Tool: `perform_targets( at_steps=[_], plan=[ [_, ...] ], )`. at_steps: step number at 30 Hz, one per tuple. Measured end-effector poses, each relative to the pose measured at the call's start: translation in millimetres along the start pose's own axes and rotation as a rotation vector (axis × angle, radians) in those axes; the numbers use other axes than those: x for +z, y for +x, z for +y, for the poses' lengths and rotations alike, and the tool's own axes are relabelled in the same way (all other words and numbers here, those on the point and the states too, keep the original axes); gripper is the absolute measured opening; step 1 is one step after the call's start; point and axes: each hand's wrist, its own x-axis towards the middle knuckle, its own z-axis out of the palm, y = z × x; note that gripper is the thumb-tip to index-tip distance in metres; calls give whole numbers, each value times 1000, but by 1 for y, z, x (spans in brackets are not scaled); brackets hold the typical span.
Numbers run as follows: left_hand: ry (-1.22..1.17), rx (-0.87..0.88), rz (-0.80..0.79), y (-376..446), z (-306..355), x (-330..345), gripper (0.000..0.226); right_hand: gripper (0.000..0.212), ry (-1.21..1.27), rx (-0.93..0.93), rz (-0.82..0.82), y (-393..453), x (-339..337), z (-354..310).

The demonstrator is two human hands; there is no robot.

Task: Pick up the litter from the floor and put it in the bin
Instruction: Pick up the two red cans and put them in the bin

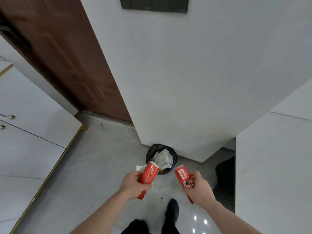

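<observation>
Head view: two red cans, one per hand, held over the floor before one bin.

Left hand (133,184) wrapped round left can (148,176), white print unreadable; white paper (140,168) beneath. Black-lined bin (152,152) holds crumpled plastic. Right hand (200,189) clasps right can (184,178), bold white-black lettering, unreadable.

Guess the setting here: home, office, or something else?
Probably a home entryway or hall: a brown wooden door, white cabinet doors with round knobs, glossy grey floor tiles and a small black-bagged bin by the white wall.
</observation>
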Motion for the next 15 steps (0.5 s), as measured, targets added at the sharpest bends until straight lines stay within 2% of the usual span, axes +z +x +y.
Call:
perform_targets(
  at_steps=[5, 8, 15],
  plan=[
    [2, -2, -51, 83, 7, 14, 44, 54, 18, 48, -7, 71, 22, 6],
    [7, -11, -88, 146, -5, 31, 52, 53, 10, 89, -16, 114, 42, 19],
    [100, 35, -133, 283, -36, 88, 48, 58, -7, 148, -27, 198, 97, 64]
  ],
)
